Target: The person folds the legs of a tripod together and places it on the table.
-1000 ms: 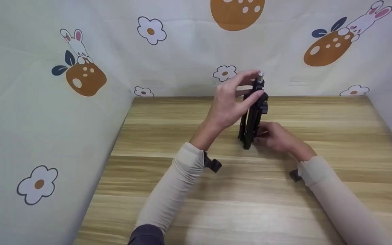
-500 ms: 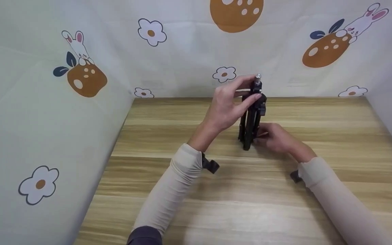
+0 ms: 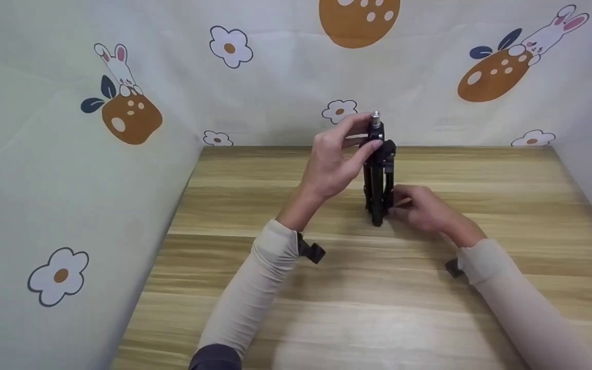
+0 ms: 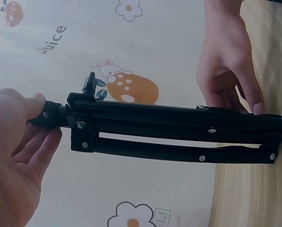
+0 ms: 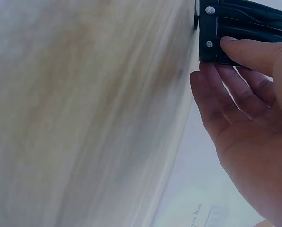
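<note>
A black folded tripod stand (image 3: 376, 185) with a silver stud on top stands upright on the wooden table. My left hand (image 3: 334, 159) grips its upper collar between thumb and fingers; the left wrist view shows this hand (image 4: 18, 146) around the top fitting, above the folded legs (image 4: 169, 125). Low down on the right side, my right hand (image 3: 422, 208) pinches a leg near the foot. In the right wrist view the thumb of that hand (image 5: 250, 104) lies on the lower leg end (image 5: 216, 33), with the fingers behind and below it.
Wood-grain table (image 3: 327, 288) spreads under both arms. A pale curtain (image 3: 275, 87) printed with flowers, rabbits and orange fruit rises behind the table and along its sides. A small black mount (image 3: 312, 252) juts from the left sleeve cuff.
The tripod's top has shifted left with my left hand, so the stand leans less and looks straighter, turned slightly. My right hand keeps its hold at the foot and has moved slightly right.
</note>
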Available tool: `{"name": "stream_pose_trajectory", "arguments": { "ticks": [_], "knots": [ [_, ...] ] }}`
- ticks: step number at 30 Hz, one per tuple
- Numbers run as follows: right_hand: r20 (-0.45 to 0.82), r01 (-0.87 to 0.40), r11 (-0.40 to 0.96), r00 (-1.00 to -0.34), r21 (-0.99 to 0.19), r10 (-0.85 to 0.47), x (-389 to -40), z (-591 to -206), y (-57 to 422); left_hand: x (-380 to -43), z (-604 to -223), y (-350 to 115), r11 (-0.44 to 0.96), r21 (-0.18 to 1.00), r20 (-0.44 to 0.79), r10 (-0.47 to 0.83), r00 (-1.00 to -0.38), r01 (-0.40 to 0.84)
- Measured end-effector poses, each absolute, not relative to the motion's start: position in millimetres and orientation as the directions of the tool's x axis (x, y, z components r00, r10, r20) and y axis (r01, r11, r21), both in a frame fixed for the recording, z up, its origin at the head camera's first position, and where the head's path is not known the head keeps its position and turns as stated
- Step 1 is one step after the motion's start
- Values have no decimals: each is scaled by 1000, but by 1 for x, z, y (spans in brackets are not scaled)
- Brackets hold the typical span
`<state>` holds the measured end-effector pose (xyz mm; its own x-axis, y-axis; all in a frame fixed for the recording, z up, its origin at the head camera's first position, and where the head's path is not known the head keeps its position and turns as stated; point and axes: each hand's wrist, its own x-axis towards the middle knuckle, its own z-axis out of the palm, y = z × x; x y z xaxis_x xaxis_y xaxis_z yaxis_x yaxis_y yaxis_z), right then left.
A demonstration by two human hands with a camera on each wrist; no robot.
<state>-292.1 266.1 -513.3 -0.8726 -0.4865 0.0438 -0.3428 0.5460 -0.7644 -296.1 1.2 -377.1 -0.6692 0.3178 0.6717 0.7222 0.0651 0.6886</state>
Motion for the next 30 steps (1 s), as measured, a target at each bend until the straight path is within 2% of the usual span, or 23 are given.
{"name": "stream_pose_trajectory", "arguments": {
  "ticks": [13,23,30],
  "knots": [
    [21,-299,545,-889,-783,-457,-292,-506,271,-296,-388,-22,17,707,686,226,-691,707],
    [69,-329,538,-892,-776,-446,-289,-506,279,-298,-404,-42,-24,740,664,179,-726,672],
    [55,-326,559,-893,-762,-446,-287,-499,286,-300,-416,-57,-42,755,652,154,-742,655]
  ]
}}
